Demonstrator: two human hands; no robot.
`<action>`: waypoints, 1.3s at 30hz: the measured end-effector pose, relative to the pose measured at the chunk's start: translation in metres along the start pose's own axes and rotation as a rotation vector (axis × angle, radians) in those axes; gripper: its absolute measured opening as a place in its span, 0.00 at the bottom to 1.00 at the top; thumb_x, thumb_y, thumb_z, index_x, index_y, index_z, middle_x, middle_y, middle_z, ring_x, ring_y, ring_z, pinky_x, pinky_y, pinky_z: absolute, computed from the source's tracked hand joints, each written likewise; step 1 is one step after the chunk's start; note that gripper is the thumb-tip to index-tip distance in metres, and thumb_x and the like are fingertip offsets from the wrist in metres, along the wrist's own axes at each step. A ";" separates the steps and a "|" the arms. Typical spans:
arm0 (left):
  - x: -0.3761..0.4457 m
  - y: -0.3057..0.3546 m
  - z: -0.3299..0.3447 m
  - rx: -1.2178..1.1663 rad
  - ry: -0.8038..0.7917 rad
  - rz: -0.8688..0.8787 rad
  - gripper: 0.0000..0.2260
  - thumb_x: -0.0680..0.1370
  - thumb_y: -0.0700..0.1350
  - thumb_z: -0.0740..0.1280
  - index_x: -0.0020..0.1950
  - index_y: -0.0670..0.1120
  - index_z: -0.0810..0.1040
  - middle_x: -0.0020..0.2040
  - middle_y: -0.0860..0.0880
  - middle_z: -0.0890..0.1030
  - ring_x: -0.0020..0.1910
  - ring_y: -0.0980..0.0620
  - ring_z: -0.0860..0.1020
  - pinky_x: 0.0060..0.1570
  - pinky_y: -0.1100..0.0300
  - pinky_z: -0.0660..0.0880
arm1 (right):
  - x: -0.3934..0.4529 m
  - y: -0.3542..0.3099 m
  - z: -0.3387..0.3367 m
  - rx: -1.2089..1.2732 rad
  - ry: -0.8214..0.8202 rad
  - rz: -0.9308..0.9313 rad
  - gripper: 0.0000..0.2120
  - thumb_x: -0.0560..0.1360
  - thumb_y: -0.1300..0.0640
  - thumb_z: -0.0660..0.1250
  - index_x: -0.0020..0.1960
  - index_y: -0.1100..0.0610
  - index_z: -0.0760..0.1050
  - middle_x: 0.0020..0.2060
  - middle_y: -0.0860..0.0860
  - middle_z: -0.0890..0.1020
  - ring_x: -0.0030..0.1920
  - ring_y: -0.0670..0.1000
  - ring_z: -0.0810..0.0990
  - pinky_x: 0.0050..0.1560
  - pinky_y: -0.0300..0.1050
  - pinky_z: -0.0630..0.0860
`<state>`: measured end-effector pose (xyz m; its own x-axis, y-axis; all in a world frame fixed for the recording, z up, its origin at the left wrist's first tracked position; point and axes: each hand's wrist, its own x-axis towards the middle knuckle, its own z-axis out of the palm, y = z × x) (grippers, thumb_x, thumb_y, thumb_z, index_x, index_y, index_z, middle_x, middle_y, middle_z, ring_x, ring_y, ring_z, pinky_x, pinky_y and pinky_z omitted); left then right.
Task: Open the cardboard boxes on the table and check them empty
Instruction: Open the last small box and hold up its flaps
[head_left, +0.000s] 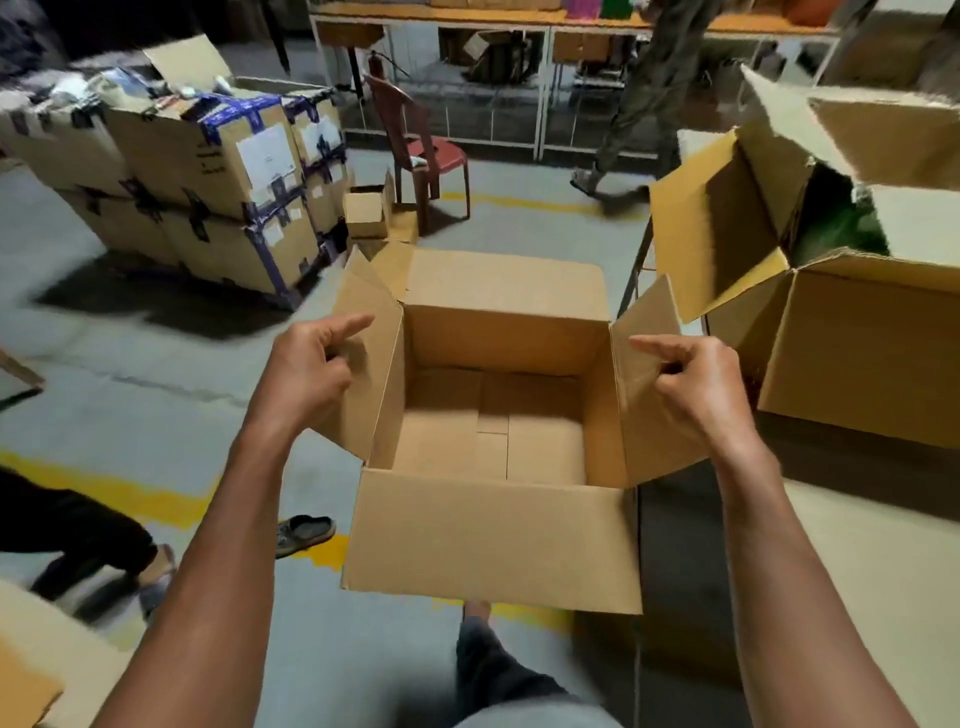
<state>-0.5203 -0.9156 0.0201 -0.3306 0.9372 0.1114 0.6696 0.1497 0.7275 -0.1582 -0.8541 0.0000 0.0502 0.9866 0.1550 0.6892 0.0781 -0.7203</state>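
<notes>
Cardboard flaps spread, the plain brown open-topped box (493, 415) shows bare inside, each hand's grip, left (306, 364) and right (696, 374), pinching a side flap; the larger brown carton (857, 358) likely needs checking next.

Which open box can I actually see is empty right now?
The box held between the left hand and right hand: bare floor visible. The right-side box shows something green inside.
</notes>
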 end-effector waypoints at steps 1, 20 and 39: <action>0.024 -0.002 0.003 0.003 -0.002 0.001 0.27 0.78 0.28 0.61 0.71 0.52 0.76 0.70 0.53 0.77 0.72 0.54 0.71 0.70 0.54 0.69 | 0.017 -0.002 0.010 0.008 0.010 0.011 0.26 0.75 0.74 0.64 0.65 0.53 0.79 0.65 0.50 0.80 0.57 0.47 0.80 0.52 0.38 0.80; 0.431 -0.038 0.062 0.029 -0.254 0.236 0.27 0.77 0.28 0.61 0.72 0.50 0.76 0.71 0.53 0.76 0.72 0.57 0.68 0.64 0.65 0.67 | 0.292 -0.058 0.146 -0.073 0.155 0.324 0.26 0.76 0.73 0.61 0.67 0.52 0.79 0.67 0.48 0.79 0.50 0.37 0.74 0.52 0.29 0.70; 0.751 0.034 0.192 -0.012 -0.658 0.648 0.31 0.75 0.26 0.60 0.71 0.52 0.77 0.70 0.54 0.77 0.66 0.62 0.70 0.55 0.76 0.66 | 0.454 -0.068 0.220 -0.066 0.519 0.793 0.26 0.76 0.72 0.63 0.67 0.49 0.78 0.70 0.51 0.75 0.70 0.54 0.72 0.64 0.45 0.70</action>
<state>-0.6181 -0.1466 -0.0017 0.5540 0.8272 0.0945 0.5836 -0.4668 0.6644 -0.3411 -0.3804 -0.0294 0.8252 0.5606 -0.0699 0.3552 -0.6112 -0.7073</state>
